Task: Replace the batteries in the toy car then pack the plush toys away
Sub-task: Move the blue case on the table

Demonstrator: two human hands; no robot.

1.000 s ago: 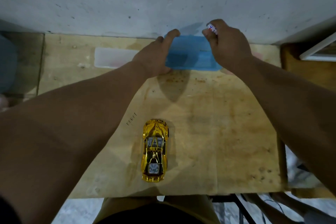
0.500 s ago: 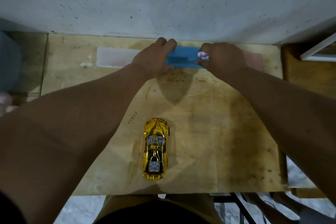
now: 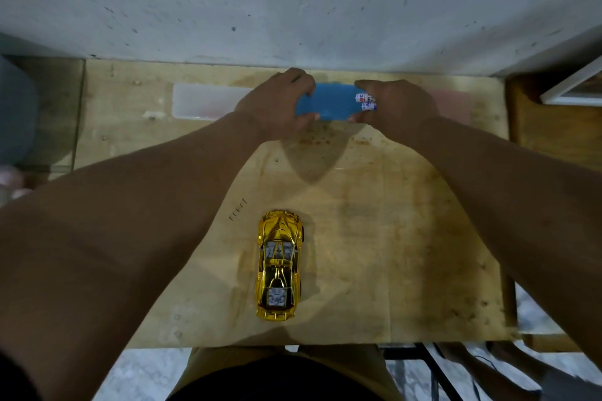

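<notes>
Gripping the blue box (image 3: pixel 329 102) with both hands at the far edge of the wooden table (image 3: pixel 391 238), close to the grey wall (image 3: pixel 293 0). My left hand (image 3: pixel 277 104) curls round the box's left end, fingers over the far side, thumb on the near side. My right hand (image 3: pixel 397 107) is at the right end, thumb along the near edge, index finger over the far edge, and it also holds two small batteries (image 3: pixel 366 101) with white, red and blue labels, tucked between fingers and palm against the box end. Both lie side by side, ends pointing left. Cannot tell if the box lid is fully seated; my hands cover both ends.

Gold toy car (image 3: pixel 280 265) sits on the table near me, well apart from the box, nose pointing away toward the wall, wheels down, upright. Neither hand touches it.

A clear flat plastic lid or tray (image 3: pixel 202 101) lies on the table just left of my left hand, along the far edge. A pinkish flat piece (image 3: pixel 456 104) shows behind my right hand on the right; mostly hidden, cannot tell what it is.

Small pencil marks (image 3: pixel 237 210) are on the table left of the car. A grey rounded thing (image 3: pixel 16 114) is off the left side, and a white frame edge (image 3: pixel 573 85) sits at far right on another wooden surface. Plush toys: something pale pink (image 3: pixel 8 177) at the left edge, too cut off to tell.
</notes>
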